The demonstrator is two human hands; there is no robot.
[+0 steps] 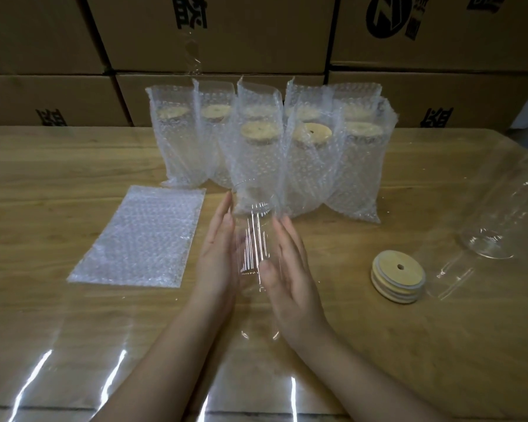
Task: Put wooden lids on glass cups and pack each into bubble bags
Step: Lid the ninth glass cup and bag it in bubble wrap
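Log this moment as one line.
glass cup: unlidded, between palms | left hand: presses cup | right hand: presses cup | wooden lid: on table, right | bubble bag: flat, left

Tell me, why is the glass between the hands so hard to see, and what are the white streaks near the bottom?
Head view: the glass cup between the left hand and right hand is clear, showing only as thin bright reflections, slightly smeared; also in the head view, the white streaks are glare on the glossy film covering the table.
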